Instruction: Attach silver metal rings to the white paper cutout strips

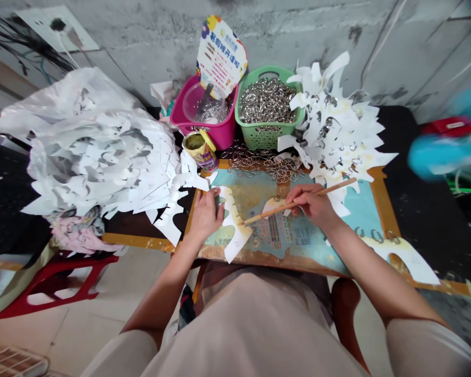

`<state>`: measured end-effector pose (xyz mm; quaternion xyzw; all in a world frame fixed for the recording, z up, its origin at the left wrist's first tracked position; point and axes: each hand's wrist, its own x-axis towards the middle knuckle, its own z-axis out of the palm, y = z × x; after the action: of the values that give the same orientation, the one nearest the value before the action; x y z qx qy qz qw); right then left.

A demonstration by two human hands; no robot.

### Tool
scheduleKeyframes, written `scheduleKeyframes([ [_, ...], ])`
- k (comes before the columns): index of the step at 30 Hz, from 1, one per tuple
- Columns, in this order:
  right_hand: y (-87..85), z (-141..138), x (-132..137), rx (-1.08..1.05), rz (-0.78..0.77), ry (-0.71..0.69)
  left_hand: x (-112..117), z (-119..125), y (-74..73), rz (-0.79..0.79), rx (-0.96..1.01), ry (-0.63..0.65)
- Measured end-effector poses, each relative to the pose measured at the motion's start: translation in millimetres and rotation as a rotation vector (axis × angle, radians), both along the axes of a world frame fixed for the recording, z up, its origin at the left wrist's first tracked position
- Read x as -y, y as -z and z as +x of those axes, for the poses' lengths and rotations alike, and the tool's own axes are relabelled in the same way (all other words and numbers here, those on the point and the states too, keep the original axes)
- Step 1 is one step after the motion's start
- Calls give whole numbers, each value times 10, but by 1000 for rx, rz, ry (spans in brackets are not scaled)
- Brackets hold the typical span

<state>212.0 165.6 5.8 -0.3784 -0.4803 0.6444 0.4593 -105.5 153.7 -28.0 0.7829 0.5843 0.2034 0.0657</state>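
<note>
the left hand (pixel 206 214) was laid open and flat on a white paper cutout (pixel 234 225) on a stained board (pixel 275 256); further right, a wooden stick (pixel 282 208) was clamped in the right hand (pixel 310 204), its tip touching the cutout.

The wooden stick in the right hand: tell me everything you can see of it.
The thin wooden stick is a straight, pale tan rod that looks smooth and unpainted. The right hand holds it near its middle like a pen. It slants low over the painted board, its upper end projecting past the hand and touching nothing. Its lower tip reaches the edge of a white paper cutout that the left hand rests on. Whether the tip actually touches the paper is hard to tell.
</note>
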Motion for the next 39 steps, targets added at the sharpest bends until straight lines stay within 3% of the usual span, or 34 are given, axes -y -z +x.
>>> scheduleKeyframes([
  [7,103,-110,-19,111,-72,-58,6,10,-16,-9,-8,3],
  [15,86,22,49,94,-149,-118,16,20,-15,-2,-14,5],
  [23,37,111,173,28,-118,41,12,-10,-112,-5,15,27],
  [27,29,138,242,107,-37,54,314,4,-271,30,47,56],
  [30,22,225,275,129,28,145,694,75,-368,-91,86,209],
  [33,12,268,326,125,60,232,1008,143,-377,-188,-2,301],
  [35,15,251,372,103,72,243,1118,155,-349,-210,-51,311],
  [39,30,247,463,116,48,122,1164,115,-298,-213,-74,296],
])
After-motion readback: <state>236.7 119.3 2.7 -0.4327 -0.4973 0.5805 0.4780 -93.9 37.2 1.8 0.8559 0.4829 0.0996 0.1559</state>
